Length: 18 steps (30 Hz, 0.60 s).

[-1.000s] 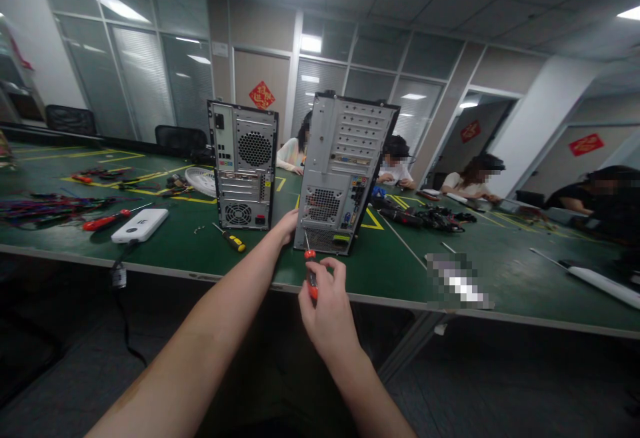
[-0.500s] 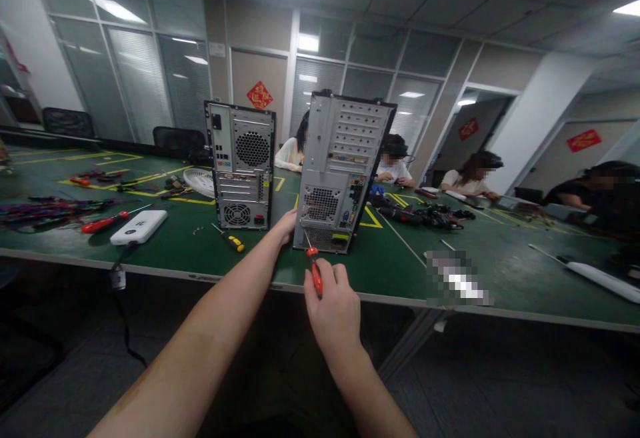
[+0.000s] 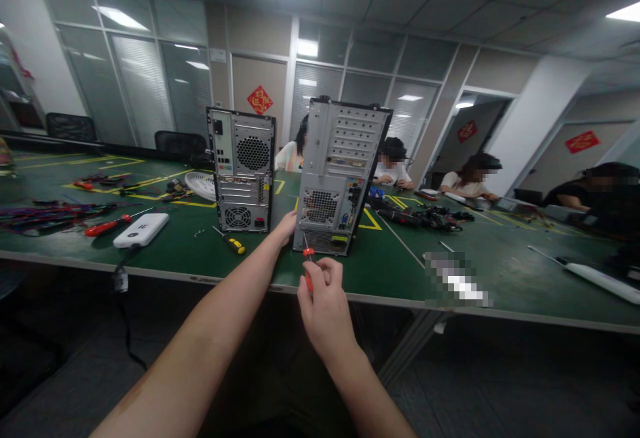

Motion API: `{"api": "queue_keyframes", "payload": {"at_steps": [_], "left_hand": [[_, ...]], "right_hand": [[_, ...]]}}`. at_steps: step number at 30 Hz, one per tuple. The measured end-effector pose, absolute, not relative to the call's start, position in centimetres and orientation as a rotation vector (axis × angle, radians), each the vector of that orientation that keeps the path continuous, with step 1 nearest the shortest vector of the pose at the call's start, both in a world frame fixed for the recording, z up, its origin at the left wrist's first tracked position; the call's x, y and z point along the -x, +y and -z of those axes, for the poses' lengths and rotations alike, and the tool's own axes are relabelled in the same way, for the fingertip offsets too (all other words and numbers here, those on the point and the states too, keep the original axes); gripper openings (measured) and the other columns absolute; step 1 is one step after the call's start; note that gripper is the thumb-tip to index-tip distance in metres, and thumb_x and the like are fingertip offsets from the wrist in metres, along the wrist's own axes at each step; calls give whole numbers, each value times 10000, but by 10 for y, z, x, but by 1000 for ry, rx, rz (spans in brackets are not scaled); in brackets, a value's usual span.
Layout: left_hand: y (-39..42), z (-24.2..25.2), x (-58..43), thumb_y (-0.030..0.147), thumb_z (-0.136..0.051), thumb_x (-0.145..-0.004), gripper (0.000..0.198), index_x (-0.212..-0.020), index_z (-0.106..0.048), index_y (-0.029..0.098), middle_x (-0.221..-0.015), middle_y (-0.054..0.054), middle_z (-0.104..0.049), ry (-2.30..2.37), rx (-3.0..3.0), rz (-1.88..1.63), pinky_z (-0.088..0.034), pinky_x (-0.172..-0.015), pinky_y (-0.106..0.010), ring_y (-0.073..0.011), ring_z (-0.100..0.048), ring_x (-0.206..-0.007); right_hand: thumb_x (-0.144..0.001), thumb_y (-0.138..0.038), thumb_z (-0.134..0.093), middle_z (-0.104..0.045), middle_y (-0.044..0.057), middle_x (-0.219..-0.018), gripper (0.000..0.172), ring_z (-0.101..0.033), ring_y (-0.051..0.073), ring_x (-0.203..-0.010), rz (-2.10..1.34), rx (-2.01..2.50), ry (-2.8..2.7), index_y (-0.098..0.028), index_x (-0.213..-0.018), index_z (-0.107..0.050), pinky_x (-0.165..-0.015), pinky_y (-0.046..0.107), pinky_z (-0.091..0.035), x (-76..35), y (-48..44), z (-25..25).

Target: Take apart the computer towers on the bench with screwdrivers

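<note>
In the head view, a tall grey computer case [image 3: 320,171] stands upright with its rear panel facing me. My left hand [image 3: 287,227] is at its lower left side; its fingers are hidden behind the case. A red-and-black screwdriver [image 3: 309,252] is gripped in the closed fingers of my right hand [image 3: 327,308]. Its shaft points up at the lower left of the rear panel; whether the tip touches a screw is too small to tell. Left of it stands a smaller computer case [image 3: 244,178], also with its back to me.
On the green table [image 3: 190,261] lie a yellow-and-black screwdriver [image 3: 233,243], a white power bank [image 3: 141,230] with a cable, another red screwdriver [image 3: 107,226] and bundled wires [image 3: 55,213]. Black cables [image 3: 440,217] lie to the right. Several people sit across the table.
My right hand and the screwdriver have shifted slightly left, and the handle stands more upright in my turned fingers. My left hand stays beside the taller case. The view has tilted slightly.
</note>
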State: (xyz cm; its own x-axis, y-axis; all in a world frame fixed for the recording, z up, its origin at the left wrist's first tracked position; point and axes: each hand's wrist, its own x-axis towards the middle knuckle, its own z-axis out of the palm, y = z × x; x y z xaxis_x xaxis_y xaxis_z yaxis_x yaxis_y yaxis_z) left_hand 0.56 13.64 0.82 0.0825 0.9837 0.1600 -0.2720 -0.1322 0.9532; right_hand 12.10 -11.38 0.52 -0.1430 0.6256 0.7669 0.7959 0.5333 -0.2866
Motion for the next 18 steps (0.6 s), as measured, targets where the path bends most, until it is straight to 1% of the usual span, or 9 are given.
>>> {"api": "queue_keyframes", "payload": {"at_steps": [3,5,8,12,16,18], "left_hand": [[139,-9,-2,456,-856,-745,391,-987,-804,152,-902,-93,-818,879,-1205,-1423,-581,-888,-348,-248,-763,-917],[139,-11,2,433,-864,-739,383,-992,-804,152,-938,-101,-818,887,-1235,-1457,-563,-930,-353,-245,-755,-951],[135,-11,5,401,-870,-736,380,-1018,-805,156,-951,-105,-817,867,-1255,-1443,-549,-955,-356,-243,-748,-970],[132,-9,6,382,-864,-741,364,-1031,-813,167,-917,-95,-817,842,-1263,-1420,-538,-981,-356,-248,-743,-986],[134,-4,12,412,-827,-774,308,-966,-825,172,-914,-76,-815,878,-1362,-1440,-532,-965,-337,-254,-724,-1018],[133,-3,18,453,-788,-808,308,-919,-822,167,-904,-60,-806,890,-1430,-1423,-535,-924,-317,-245,-709,-999]], "right_hand": [[-1061,-246,-489,-525,128,-1182,296,-675,194,-831,297,1199,-1868,-204,-1266,-698,-705,342,-613,-121,-112,-4],[-1064,-257,-499,-525,128,-1167,282,-666,194,-821,315,1193,-1863,-195,-1220,-726,-704,343,-608,-121,-112,-4],[-1064,-251,-514,-536,136,-1180,263,-662,192,-838,283,1150,-1835,-176,-1185,-735,-753,354,-611,-122,-113,-5],[-1058,-233,-527,-562,144,-1220,265,-674,199,-886,222,1091,-1806,-185,-1242,-713,-825,375,-616,-124,-114,-7],[-1031,-218,-564,-579,149,-1270,282,-703,198,-929,120,1031,-1811,-189,-1284,-685,-893,375,-616,-126,-116,-12],[-1021,-219,-588,-605,155,-1282,314,-710,227,-1035,89,997,-1796,-178,-1325,-652,-955,387,-609,-126,-117,-14]]}}
